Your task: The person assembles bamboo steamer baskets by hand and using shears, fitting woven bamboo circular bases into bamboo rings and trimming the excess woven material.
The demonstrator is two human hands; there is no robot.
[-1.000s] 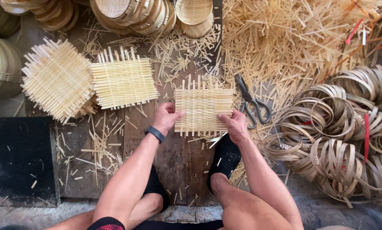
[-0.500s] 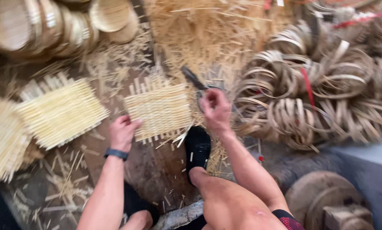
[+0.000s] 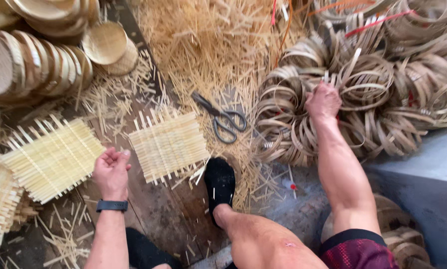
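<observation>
Right hand (image 3: 323,101) reaches into the pile of coiled pale-brown bamboo strip hoops (image 3: 353,94), fingers curled closed on one hoop. Left hand (image 3: 111,169) lies open, palm up, empty, just beside the square woven pale-yellow bamboo mat (image 3: 168,144) on the wooden floor (image 3: 158,219). Grey metal scissors (image 3: 221,117) lie between mat and hoops

scissors (image 3: 222,117), stacked baskets (image 3: 39,65), loose straw (image 3: 208,45)
</observation>
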